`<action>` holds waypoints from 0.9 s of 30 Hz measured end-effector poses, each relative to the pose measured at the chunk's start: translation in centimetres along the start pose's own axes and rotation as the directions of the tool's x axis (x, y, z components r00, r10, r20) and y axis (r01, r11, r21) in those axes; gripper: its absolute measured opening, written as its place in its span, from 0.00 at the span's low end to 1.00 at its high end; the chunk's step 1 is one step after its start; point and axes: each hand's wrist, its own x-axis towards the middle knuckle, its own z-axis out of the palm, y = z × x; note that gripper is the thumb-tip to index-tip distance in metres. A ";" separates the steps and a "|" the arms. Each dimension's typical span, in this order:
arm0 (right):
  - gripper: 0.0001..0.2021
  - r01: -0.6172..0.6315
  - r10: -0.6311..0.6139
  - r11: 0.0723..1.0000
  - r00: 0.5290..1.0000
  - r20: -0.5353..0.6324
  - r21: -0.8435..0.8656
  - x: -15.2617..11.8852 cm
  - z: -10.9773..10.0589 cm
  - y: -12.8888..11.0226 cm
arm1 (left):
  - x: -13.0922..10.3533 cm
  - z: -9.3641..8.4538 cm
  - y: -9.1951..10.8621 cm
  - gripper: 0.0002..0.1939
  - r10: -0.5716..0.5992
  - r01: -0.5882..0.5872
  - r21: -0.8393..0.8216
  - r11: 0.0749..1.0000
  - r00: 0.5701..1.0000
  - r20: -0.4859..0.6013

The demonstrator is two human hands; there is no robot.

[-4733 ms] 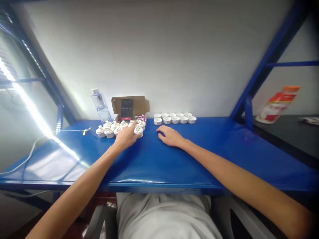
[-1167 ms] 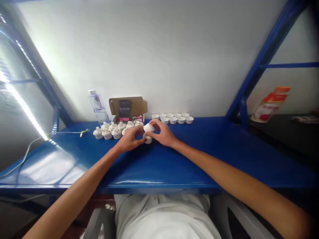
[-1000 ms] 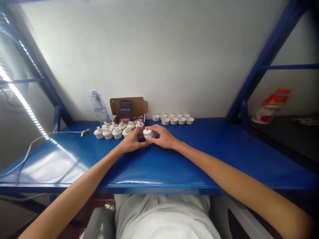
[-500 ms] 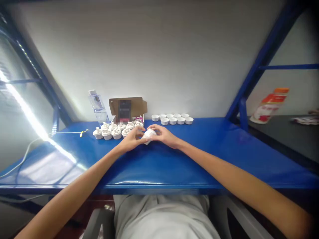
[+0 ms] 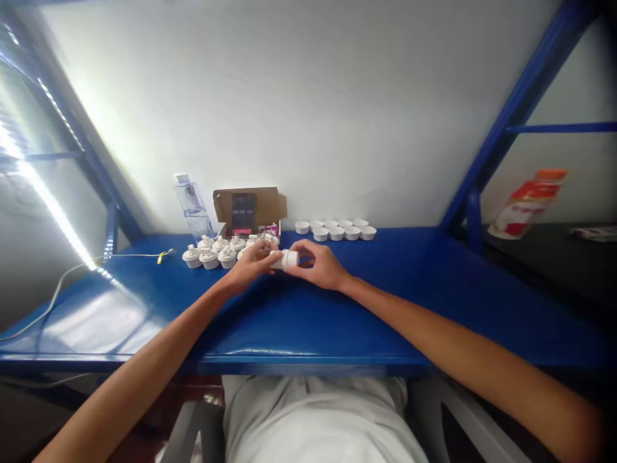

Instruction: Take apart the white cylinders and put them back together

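Observation:
A small white container (image 5: 285,259) is held above the blue table between my two hands, lying on its side. The fingers of my left hand (image 5: 251,262) close round its left end. My right hand (image 5: 319,264) has its thumb and fingers at the right end, with a gap inside the curled fingers. Behind and left of my left hand stand several white cups with pieces on top (image 5: 209,258); some are partly hidden by that hand. Beyond my right hand sit several plain white cups (image 5: 336,233) in rows.
An open cardboard box (image 5: 274,204) with a dark phone-like device (image 5: 243,213) stands by the wall, beside a clear bottle (image 5: 193,209). A cable (image 5: 120,256) crosses the left side of the blue table (image 5: 308,328). An orange-capped bottle (image 5: 525,207) stands far right.
The white container has turned from tilted to lying sideways. My left hand has shifted slightly left, and my right hand has moved slightly to the right end. The view has shifted a little.

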 end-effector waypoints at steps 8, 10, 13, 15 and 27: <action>0.23 -0.270 0.271 0.931 0.962 0.030 0.247 0.4 0.9 0.8 | 0.2 -0.6 0.3 0.24 0.126 -0.124 0.046 0.991 0.991 -0.036; 0.26 -0.209 0.226 0.955 0.972 -0.060 0.210 0.6 0.6 1.0 | 0.2 -0.6 0.4 0.24 0.087 -0.085 0.030 0.996 0.995 -0.048; 0.24 -0.060 0.068 0.990 0.996 -0.065 0.125 0.5 0.0 1.1 | 0.2 -0.5 0.4 0.23 0.022 -0.021 0.009 1.000 0.999 -0.037; 0.20 0.062 -0.062 0.998 0.998 -0.030 0.002 0.3 -0.3 1.0 | 0.2 -0.4 0.3 0.22 -0.030 0.030 0.005 1.000 0.999 -0.012; 0.22 0.056 -0.053 0.989 0.998 0.023 -0.134 -0.5 -0.4 -0.1 | 0.3 -0.9 0.3 0.21 0.087 -0.086 0.091 0.992 0.996 -0.005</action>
